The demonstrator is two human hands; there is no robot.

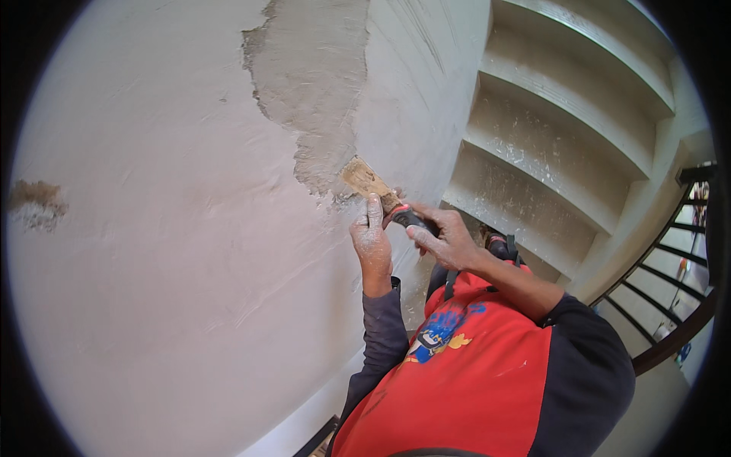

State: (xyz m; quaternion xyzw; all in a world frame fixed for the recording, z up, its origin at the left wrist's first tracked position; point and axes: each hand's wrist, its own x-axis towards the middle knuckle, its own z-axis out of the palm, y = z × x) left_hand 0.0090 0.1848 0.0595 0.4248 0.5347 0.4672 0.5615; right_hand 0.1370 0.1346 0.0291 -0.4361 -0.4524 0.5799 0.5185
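My right hand (449,242) has its fingers curled around the handle of a flat scraper with a black-and-red grip and a tan-crusted blade (371,181), thumb pressed underneath. My left hand (371,244) holds its thumb upright at the blade's lower edge; its other fingers are mostly hidden, so I can't tell whether they pinch it. The tool sits in front of the pinkish-white plastered wall (175,206), by the bottom of a rough grey patch (308,84). I'd judge it light and stiff, the dusty blade a little slippery; the thick handle looks the surest hold.
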